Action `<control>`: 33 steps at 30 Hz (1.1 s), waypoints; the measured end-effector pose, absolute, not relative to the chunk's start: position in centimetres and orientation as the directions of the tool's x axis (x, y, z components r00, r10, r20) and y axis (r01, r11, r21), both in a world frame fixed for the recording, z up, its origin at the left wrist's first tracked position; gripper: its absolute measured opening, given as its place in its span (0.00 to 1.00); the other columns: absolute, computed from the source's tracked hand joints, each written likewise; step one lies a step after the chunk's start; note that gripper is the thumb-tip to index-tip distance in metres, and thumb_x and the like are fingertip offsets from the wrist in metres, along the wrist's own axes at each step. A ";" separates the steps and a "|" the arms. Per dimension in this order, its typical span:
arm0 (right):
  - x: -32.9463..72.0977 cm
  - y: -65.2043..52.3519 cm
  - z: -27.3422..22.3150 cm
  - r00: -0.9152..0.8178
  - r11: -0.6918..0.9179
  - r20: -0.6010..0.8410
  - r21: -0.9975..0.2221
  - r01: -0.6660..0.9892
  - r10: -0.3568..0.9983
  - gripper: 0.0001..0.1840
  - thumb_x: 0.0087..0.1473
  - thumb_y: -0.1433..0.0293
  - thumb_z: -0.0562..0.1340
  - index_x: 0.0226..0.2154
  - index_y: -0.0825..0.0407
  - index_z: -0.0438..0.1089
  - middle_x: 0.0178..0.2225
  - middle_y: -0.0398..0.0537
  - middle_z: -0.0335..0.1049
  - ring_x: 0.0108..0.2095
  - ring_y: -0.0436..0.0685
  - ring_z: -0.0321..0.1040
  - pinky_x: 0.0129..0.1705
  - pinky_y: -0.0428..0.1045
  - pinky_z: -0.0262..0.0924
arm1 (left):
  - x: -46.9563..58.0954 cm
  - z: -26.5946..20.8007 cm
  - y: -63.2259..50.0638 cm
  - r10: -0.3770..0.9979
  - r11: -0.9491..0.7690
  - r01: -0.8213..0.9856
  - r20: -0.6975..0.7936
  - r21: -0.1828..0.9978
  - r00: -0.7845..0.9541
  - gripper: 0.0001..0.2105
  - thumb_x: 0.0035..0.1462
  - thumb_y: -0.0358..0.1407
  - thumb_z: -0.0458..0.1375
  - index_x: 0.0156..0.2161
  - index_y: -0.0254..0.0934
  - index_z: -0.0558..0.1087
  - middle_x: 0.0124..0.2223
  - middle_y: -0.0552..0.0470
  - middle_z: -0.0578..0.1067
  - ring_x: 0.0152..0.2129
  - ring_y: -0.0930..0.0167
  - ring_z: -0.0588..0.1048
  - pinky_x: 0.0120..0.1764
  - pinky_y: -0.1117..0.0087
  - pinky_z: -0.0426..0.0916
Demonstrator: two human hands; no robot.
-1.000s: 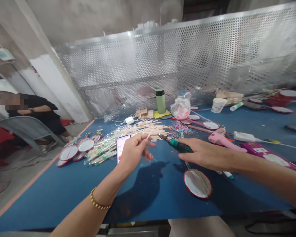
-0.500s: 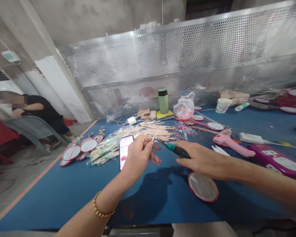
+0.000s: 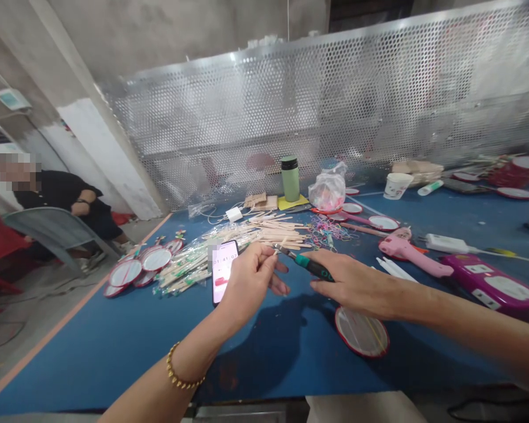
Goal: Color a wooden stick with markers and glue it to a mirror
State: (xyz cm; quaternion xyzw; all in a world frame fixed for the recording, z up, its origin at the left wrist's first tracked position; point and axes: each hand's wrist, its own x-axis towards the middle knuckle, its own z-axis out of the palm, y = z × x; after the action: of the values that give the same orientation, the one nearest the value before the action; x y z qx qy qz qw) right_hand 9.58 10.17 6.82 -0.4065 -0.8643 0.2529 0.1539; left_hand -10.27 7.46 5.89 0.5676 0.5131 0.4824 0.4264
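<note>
Between thumb and fingertips, my left hand (image 3: 249, 276) pinches a short, thin pale stick (image 3: 283, 241); its lower end is hidden by the fingers. My right hand (image 3: 350, 282) is wrapped round the black and green handles of a pair of pliers (image 3: 311, 265). Their metal jaws point left and lie right by the stick; whether they touch it I cannot tell. Just beyond both hands is a pile of flat wooden sticks (image 3: 286, 235). A round, red-rimmed disc (image 3: 362, 332) rests on the table below my right hand.
On the blue table (image 3: 158, 352), a phone (image 3: 223, 279) lies left of my hands, near bagged sticks (image 3: 183, 267) and several red-rimmed discs (image 3: 126, 272). Coloured bands (image 3: 328, 230), a pink glue gun (image 3: 417, 254), a purple box (image 3: 489, 282) and a green bottle (image 3: 290, 181) lie beyond. A person (image 3: 59, 191) sits left.
My hands stay nearly in place, with the pliers still beside the stick. The view has shifted slightly. The seated person at the left has lowered an arm from near the head.
</note>
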 end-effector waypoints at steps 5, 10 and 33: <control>9.6 9.6 7.2 -0.610 0.532 0.063 -0.563 0.632 0.790 0.18 0.54 0.72 0.57 0.48 0.52 0.71 0.49 0.58 0.73 0.51 0.67 0.70 0.53 0.60 0.62 | -10.5 6.6 7.6 0.997 -0.058 0.105 0.052 0.993 0.060 0.07 0.57 0.37 0.57 0.35 0.36 0.66 0.28 0.52 0.79 0.16 0.71 0.78 0.21 0.72 0.74; 9.7 9.5 7.7 -0.585 0.508 0.044 -0.552 0.662 0.810 0.17 0.55 0.73 0.56 0.47 0.53 0.70 0.50 0.58 0.73 0.52 0.66 0.69 0.53 0.58 0.61 | -11.2 7.3 7.7 0.994 0.066 0.026 -0.068 0.997 0.080 0.07 0.54 0.32 0.53 0.37 0.33 0.70 0.30 0.47 0.81 0.14 0.71 0.77 0.20 0.72 0.73; 9.2 8.4 6.4 -0.592 0.622 0.195 -0.318 0.716 0.782 0.20 0.60 0.72 0.56 0.55 0.54 0.65 0.49 0.59 0.69 0.51 0.65 0.67 0.56 0.61 0.62 | -10.2 6.1 7.4 0.991 -0.119 0.075 0.114 0.990 0.068 0.09 0.52 0.40 0.59 0.29 0.35 0.67 0.22 0.56 0.76 0.09 0.77 0.71 0.14 0.77 0.65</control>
State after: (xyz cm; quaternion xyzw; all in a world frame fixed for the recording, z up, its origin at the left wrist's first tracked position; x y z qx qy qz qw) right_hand 9.23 8.37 6.39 -0.4224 -0.8863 0.1033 0.1594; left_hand -10.23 7.40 6.13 0.5634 0.4733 0.4921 0.4652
